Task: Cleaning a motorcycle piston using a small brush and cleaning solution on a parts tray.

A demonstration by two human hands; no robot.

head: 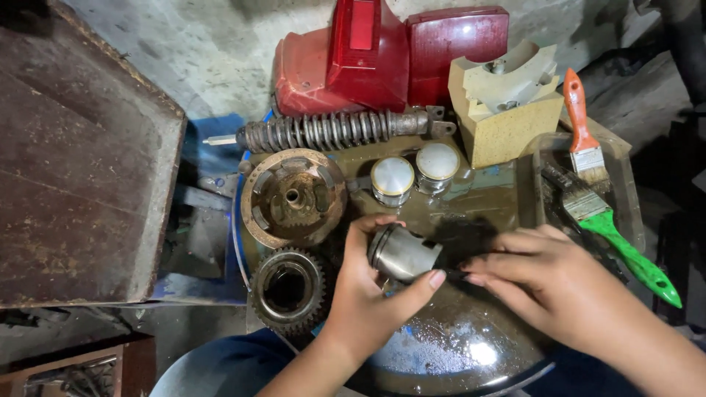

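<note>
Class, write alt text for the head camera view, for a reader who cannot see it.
Seen from above, a person's left hand grips a metal piston over an oily drum top, while the right hand touches its end. Around them lie two more pistons, a coil spring shock absorber, a toothed gear, a rusty hub and two paintbrushes.

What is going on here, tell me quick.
A person is working over an oily drum top. The left hand grips a metal piston lying on its side, while the right hand pinches a small dark tool at its open end; what kind of tool it is cannot be told. Two more pistons stand upright behind, beside a round hub, a gear and a coil shock absorber. Two paintbrushes lie in a tray at right.
</note>
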